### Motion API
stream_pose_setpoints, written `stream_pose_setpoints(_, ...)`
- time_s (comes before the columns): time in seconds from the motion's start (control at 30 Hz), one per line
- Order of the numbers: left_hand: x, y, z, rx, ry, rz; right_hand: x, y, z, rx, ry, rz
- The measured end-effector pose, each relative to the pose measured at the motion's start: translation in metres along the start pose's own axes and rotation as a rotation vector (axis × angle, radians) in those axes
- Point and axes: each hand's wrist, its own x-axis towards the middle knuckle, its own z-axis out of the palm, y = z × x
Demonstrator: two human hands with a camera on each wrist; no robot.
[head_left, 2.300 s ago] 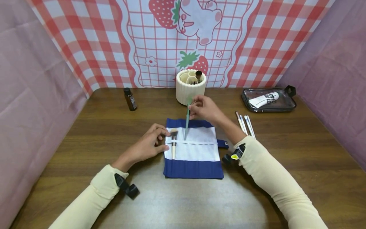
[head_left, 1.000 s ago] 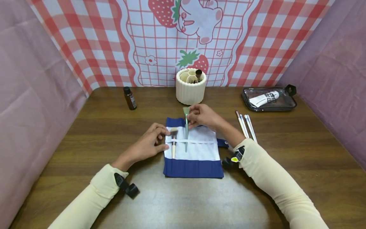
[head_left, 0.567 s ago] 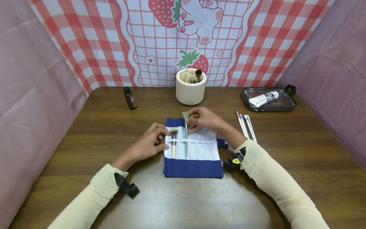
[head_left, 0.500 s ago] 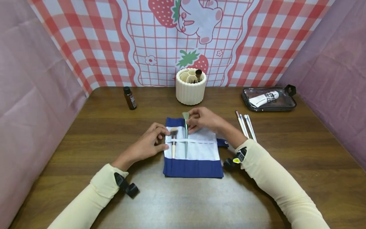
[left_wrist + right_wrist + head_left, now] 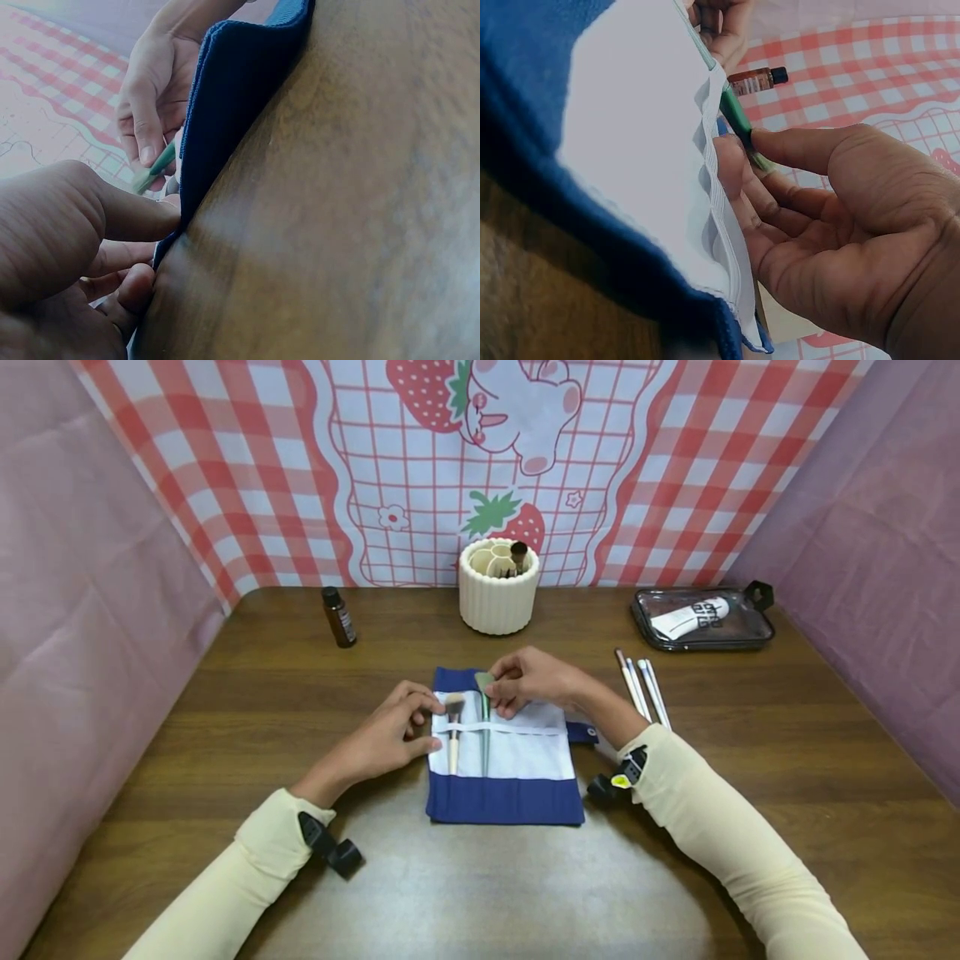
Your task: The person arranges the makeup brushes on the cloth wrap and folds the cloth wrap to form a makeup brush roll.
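A navy brush roll (image 5: 517, 802) with a white inside lies unfolded on the table. My right hand (image 5: 538, 680) pinches a green makeup brush (image 5: 485, 750) near its bristle end. The brush's handle runs under the white elastic band (image 5: 525, 729), its tip at the blue lower pocket. To its left, a cream-handled makeup brush (image 5: 453, 752) sits under the same band, bristles up. At the roll's left edge, my left hand (image 5: 382, 733) rests thumb and fingertips, spread apart. In the right wrist view, thumb and fingers meet on the green brush (image 5: 737, 116) just above the elastic.
Behind the roll stands a cream ribbed holder (image 5: 498, 602) with a dark brush (image 5: 519, 553) in it. A brown bottle (image 5: 340, 618) is at the back left. Several white-handled brushes (image 5: 655, 693) lie right, partly behind my forearm, below a clear black-edged case (image 5: 738, 625) holding a white tube.
My right hand has come down towards the roll, sliding the green brush's handle under the elastic and down to the lower pocket. My left hand has stayed at the left edge.
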Motion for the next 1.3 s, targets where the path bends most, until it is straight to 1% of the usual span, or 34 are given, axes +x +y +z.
stream_pose_setpoints(0.13,0.0,0.001,0.0,-0.006,-0.008,-0.013,0.001,0.001,0.001,-0.11,-0.011,-0.014)
stream_pose_setpoints(0.27,0.0,0.001,0.0,-0.007,-0.01,-0.008,-0.001,0.001,0.003,-0.218,-0.019,-0.03)
stream_pose_setpoints(0.57,0.0,0.001,-0.001,-0.013,0.001,0.012,-0.004,-0.002,0.008,-0.363,-0.009,-0.028)
stream_pose_setpoints(0.67,0.0,0.001,-0.001,-0.012,0.004,0.014,-0.006,-0.004,0.009,-0.388,0.005,-0.022)
stream_pose_setpoints(0.77,0.0,0.001,-0.001,-0.011,0.002,0.014,-0.008,-0.005,0.01,-0.454,0.036,-0.03)
stream_pose_setpoints(0.83,0.001,0.001,-0.001,-0.012,0.002,0.013,-0.01,-0.005,0.01,-0.497,0.069,-0.041)
stream_pose_setpoints(0.93,0.001,0.001,-0.001,-0.012,0.003,0.012,-0.015,-0.005,0.007,-0.567,0.147,-0.064)
stream_pose_setpoints(1.03,0.002,0.0,-0.001,-0.01,0.002,0.01,-0.023,-0.005,-0.001,-0.59,0.234,-0.076)
stream_pose_setpoints(1.17,0.001,0.001,-0.001,-0.003,-0.006,0.005,-0.039,-0.009,-0.019,-0.645,0.345,-0.072)
stream_pose_setpoints(1.23,0.0,0.001,-0.001,0.001,-0.011,0.001,-0.047,-0.01,-0.032,-0.718,0.409,-0.061)
stream_pose_setpoints(1.3,0.0,0.001,-0.001,0.001,-0.014,-0.001,-0.056,-0.011,-0.045,-0.793,0.473,-0.023)
